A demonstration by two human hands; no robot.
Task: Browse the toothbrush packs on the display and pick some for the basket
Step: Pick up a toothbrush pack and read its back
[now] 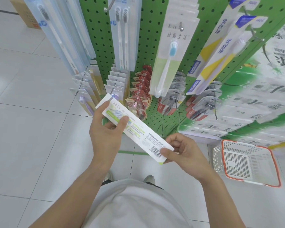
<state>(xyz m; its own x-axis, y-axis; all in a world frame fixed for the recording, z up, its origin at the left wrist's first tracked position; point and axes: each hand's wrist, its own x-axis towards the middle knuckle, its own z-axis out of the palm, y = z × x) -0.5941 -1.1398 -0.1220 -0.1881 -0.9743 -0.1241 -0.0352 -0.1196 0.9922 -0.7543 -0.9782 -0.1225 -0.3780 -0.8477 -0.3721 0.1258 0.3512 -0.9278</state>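
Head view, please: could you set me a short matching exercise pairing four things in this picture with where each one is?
Things:
1. Toothbrush pack with barcode
2. Basket
3. Blue-bristled toothbrush pack
4. Cardboard box

Places:
A. On the floor, at the person's right
B. Hanging on the green pegboard
C. On the floor, far upper left
D. Held between the left hand and the right hand

Pairs: 1-D, 2-A, 3-B, 4-C
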